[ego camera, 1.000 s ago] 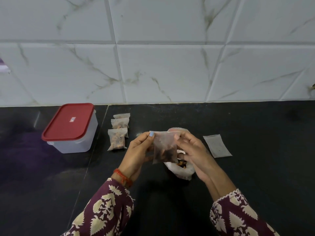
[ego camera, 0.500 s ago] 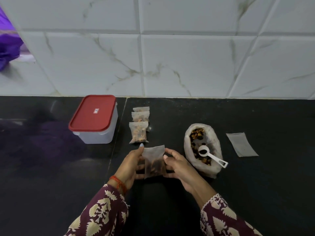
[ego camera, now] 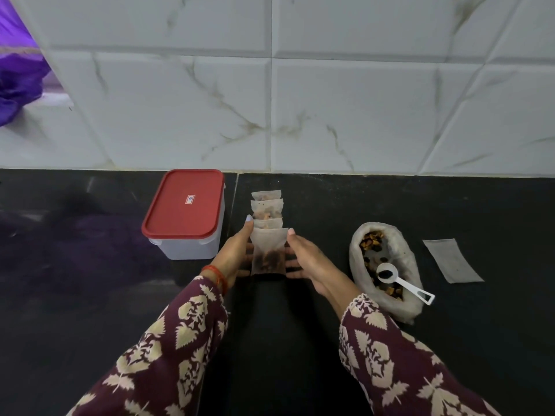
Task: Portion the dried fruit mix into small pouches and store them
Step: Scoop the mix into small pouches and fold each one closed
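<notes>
At frame centre, the left hand [ego camera: 237, 250] and right hand [ego camera: 306, 259] pinch a filled pouch [ego camera: 268, 252] between curled fingers on the black counter [ego camera: 480, 211]; three filled pouches [ego camera: 267, 207] lie just above it.

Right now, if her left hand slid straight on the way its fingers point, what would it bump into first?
The left hand, gripping the filled pouch, points away toward the wall. It would likely meet the row of filled pouches first, perhaps only brushing their left edge; depth is unclear.
</notes>
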